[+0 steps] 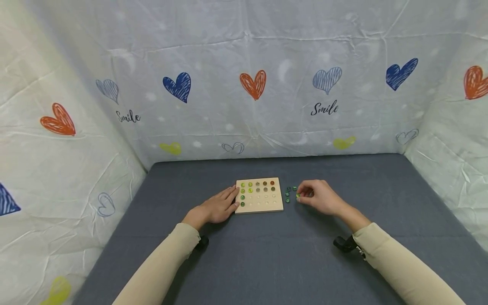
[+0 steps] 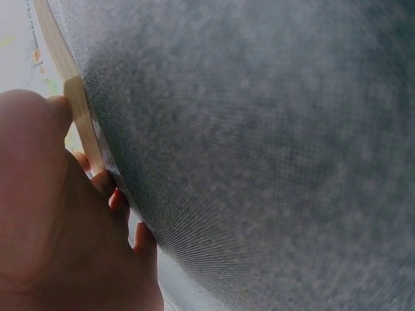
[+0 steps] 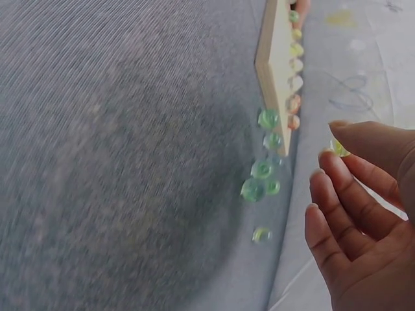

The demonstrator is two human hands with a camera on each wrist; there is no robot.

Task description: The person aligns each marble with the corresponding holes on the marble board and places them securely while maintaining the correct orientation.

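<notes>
A light wooden board [image 1: 265,207] with rows of round hollows lies on the dark table. Marbles fill its two far rows and part of the left column: green [image 1: 242,198], yellow-green [image 1: 250,190], clearish [image 1: 257,189] and reddish-brown [image 1: 272,183]. My left hand [image 1: 217,206] rests against the board's left edge with its fingers extended; the left wrist view shows the thumb and fingertips touching the board's side [image 2: 81,116]. Right of the board, my right hand [image 1: 320,197] pinches a yellow-green marble [image 3: 338,149] between thumb and fingertip, its other fingers loosely bent.
Several loose green marbles [image 3: 253,189] lie on the cloth between the board and my right hand. A yellowish-green marble [image 3: 261,234] sits a little apart from them. Behind the dark grey table [image 1: 267,262] hangs a white curtain [image 1: 213,118] printed with hearts.
</notes>
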